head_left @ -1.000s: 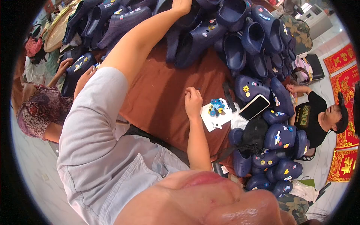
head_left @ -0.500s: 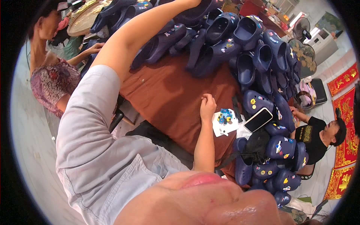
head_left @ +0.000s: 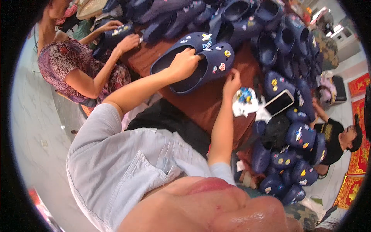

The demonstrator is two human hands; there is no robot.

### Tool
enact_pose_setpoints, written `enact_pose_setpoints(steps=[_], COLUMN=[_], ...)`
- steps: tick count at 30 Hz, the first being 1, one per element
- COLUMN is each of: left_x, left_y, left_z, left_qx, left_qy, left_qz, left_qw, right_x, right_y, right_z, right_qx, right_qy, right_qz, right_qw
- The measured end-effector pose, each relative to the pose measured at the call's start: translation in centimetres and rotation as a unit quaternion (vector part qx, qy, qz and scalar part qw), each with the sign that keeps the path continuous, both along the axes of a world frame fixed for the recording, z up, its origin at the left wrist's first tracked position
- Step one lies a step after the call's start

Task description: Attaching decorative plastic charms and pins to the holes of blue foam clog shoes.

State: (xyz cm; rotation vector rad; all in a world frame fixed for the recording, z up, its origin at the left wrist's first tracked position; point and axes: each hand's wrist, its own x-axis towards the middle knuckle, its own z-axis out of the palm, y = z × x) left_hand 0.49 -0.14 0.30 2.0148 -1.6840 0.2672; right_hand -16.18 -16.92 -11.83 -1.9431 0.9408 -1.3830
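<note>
My left hand (head_left: 184, 64) grips a navy foam clog (head_left: 217, 66) by the edge of its foot opening, fingers closed over the rim. White, yellow and red-and-white charms dot the clog's upper. The clog is over the table, tilted, its toe pointing right. My right hand (head_left: 232, 82) is just below the toe, fingers curled together; whatever they pinch, if anything, is too small to make out. Close to that hand, a white paper (head_left: 240, 111) bears a small heap of blue and yellow charms (head_left: 245, 96).
Piled navy clogs (head_left: 266, 48) line the table's far and right sides. A phone (head_left: 279, 103) lies right of the paper, above a black bag (head_left: 275, 131). A brown cloth (head_left: 197, 110) covers the table. One co-worker (head_left: 83, 67) handles a clog at left; another (head_left: 336, 133) sits at right.
My left hand has come back from the far pile with a clog in it. My right hand has risen slightly toward the toe. The co-worker at left now has both hands at a clog.
</note>
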Motion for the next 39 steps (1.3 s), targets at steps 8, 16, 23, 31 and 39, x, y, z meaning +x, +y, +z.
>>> enact_pose_setpoints(steps=[8,16,23,31,39], left_x=[-3.3,-4.4,-3.9,-3.6,-3.6], left_y=[1.3,1.6,1.8,1.7,1.6], left_z=[-6.5,-7.9,-8.2,-8.1,-8.0], left_qx=[-0.004,-0.023,-0.019,-0.019,-0.002], left_qy=[0.018,0.014,0.082,0.104,0.083], left_qz=[0.039,-0.002,-0.008,-0.015,-0.008], left_qw=[0.999,1.000,0.996,0.994,0.997], right_x=[-0.1,-0.8,1.7,1.4,0.0], right_y=[-1.0,0.8,1.9,1.7,0.1], right_z=[0.4,4.0,5.8,4.9,3.1], right_qx=[0.202,0.117,0.118,0.029,0.002], right_qy=[-0.137,0.176,0.375,0.369,0.264], right_qz=[0.000,-0.057,-0.061,-0.017,0.056], right_qw=[0.970,0.976,0.918,0.929,0.963])
